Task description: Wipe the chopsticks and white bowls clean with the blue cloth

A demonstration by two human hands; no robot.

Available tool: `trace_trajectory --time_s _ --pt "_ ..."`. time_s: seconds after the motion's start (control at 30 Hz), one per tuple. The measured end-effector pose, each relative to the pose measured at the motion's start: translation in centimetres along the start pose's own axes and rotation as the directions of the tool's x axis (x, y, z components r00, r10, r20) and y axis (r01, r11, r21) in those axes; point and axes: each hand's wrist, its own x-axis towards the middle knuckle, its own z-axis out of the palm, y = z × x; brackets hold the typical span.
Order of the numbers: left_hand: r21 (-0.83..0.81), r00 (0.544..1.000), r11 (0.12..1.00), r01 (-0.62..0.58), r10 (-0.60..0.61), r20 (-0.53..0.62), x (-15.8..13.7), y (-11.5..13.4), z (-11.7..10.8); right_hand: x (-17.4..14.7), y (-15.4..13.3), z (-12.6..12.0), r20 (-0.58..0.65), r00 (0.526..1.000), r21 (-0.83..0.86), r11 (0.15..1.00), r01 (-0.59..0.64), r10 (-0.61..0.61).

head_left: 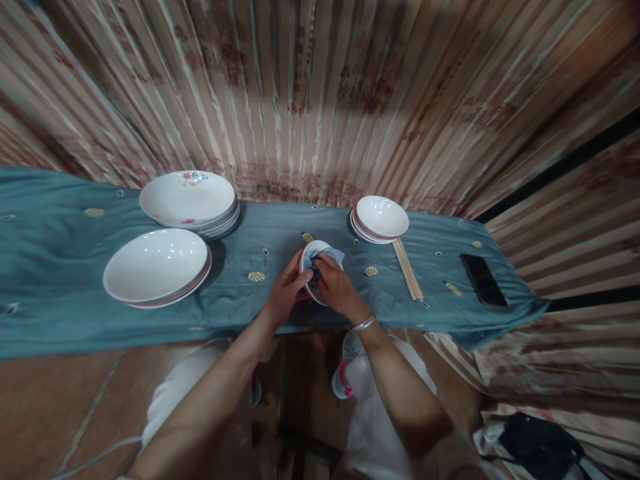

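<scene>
A small white bowl (314,293) is tilted up between my two hands at the table's front middle. My left hand (287,287) grips its left rim, thumb over the edge. With bent fingers, my right hand (337,283) presses a blue-grey cloth (333,254) into the inside of the bowl. Part of the cloth sticks out past the far right rim. A silver bangle (364,323) circles my right wrist. The fingertips under the bowl and inside the cloth are partly hidden.
On the blue tablecloth (280,223), large plates (187,197) and deep dishes (155,267) are stacked at left. Small bowls (383,217) stand at right, with chopsticks (409,270) before them and a black phone (484,280) beyond. A pleated curtain (280,100) hangs behind.
</scene>
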Motion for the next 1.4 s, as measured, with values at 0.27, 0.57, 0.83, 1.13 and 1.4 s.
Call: trace_trajectory --time_s 0.27,0.57,0.83,1.13,1.4 --pt "0.015 1.0 1.0 -0.005 0.005 0.004 0.1 -0.1 0.0 -0.5 -1.0 -2.3 0.174 0.973 -0.297 0.95 -0.095 0.151" --pt "-0.002 1.0 1.0 -0.004 0.004 -0.017 0.1 0.0 0.0 -0.6 0.5 -4.5 0.392 0.911 -0.016 0.992 -0.129 0.125" --pt "0.02 1.0 1.0 -0.023 0.023 -0.015 0.2 -0.3 -0.1 -0.6 -0.1 -3.9 0.416 0.909 0.596 0.746 -0.298 0.031" --pt "-0.002 0.999 1.0 -0.024 0.024 -0.044 0.5 -0.8 -0.4 1.0 -1.9 -1.3 0.025 0.976 0.74 0.652 -0.165 0.218" --pt "0.062 0.998 0.997 -0.055 0.056 -0.018 0.3 -0.7 -0.2 3.0 -1.7 -1.4 -0.29 0.928 0.457 0.886 -0.08 0.233"
